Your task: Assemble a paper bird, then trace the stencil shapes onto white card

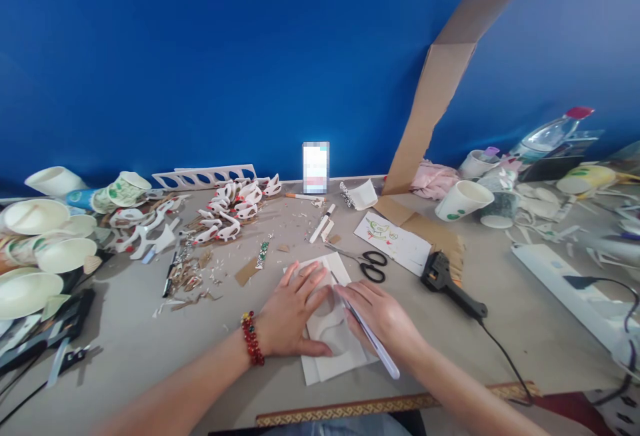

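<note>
Near the tabletop's front edge, the left hand lies flat and open, pinning a white template onto the paper, while the right hand grips a pen with its tip at the template's edge. If the left hand's pressure eases, the template could slide and spoil the traced line. The scissors lie just beyond.

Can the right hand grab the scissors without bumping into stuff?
Probably yes. The scissors lie just beyond the right hand, with only bare table between. But that hand already holds a pen.
</note>
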### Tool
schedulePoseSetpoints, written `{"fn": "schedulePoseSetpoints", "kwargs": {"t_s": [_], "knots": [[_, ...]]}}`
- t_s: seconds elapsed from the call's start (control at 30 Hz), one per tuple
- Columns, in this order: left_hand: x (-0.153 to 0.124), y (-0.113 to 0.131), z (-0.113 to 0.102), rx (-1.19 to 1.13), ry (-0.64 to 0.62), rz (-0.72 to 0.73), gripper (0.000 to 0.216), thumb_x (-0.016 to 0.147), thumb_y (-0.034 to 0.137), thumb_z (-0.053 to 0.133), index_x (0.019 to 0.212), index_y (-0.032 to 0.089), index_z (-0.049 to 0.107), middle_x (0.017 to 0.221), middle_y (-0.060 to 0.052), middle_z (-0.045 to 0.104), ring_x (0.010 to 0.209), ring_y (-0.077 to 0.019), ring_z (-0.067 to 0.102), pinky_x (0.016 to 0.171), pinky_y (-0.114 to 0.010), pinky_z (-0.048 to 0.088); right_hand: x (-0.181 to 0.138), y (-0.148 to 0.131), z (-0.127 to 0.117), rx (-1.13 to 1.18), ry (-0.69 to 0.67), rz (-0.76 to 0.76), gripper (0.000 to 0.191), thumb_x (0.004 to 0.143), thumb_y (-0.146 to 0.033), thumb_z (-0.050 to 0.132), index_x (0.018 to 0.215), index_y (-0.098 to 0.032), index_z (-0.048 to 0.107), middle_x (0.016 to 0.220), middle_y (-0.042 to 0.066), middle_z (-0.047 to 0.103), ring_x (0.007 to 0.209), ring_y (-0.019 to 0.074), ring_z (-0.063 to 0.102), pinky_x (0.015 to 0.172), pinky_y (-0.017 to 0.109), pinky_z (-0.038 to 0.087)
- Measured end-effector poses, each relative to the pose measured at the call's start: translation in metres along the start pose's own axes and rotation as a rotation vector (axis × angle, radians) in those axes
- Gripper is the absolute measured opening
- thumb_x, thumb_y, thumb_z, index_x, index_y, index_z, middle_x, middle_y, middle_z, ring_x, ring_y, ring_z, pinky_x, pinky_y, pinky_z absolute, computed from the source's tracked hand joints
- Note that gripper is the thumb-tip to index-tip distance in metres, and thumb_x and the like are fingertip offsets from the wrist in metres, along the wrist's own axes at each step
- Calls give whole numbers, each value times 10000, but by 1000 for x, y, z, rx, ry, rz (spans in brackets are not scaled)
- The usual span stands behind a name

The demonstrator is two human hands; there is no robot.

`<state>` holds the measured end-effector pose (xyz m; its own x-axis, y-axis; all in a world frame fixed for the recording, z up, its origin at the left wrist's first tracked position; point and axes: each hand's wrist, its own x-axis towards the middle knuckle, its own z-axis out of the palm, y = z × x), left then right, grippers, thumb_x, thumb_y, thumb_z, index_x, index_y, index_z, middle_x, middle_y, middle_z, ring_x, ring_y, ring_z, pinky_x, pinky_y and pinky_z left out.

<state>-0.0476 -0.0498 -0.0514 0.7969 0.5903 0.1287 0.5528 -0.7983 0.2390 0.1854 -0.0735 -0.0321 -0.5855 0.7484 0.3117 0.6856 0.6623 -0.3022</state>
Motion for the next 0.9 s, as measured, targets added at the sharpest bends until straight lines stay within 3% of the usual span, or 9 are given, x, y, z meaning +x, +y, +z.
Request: {"fn": "schedulePoseSetpoints", "kwargs": {"t_s": [0.5, 0.9], "knots": [[-1, 1, -1, -20, -12, -15, 910, 731, 840, 449, 1408, 231, 455, 1550, -158, 316, 1452, -367, 190, 1168, -599, 56, -30, -15, -8, 61, -41, 48, 420, 860, -92, 479, 1268, -175, 537, 1045, 117, 672, 952, 255, 640, 820, 400, 579], [0, 2, -4, -19, -23, -13, 887, 744, 840, 422, 1395, 239, 473, 1547, -165, 317, 1457, -369, 176, 1163, -601, 46, -28, -9, -12, 132, 12, 82, 392, 911, -132, 454, 1296, -194, 487, 1091, 113, 675, 944, 238, 646, 825, 376, 556]]}}
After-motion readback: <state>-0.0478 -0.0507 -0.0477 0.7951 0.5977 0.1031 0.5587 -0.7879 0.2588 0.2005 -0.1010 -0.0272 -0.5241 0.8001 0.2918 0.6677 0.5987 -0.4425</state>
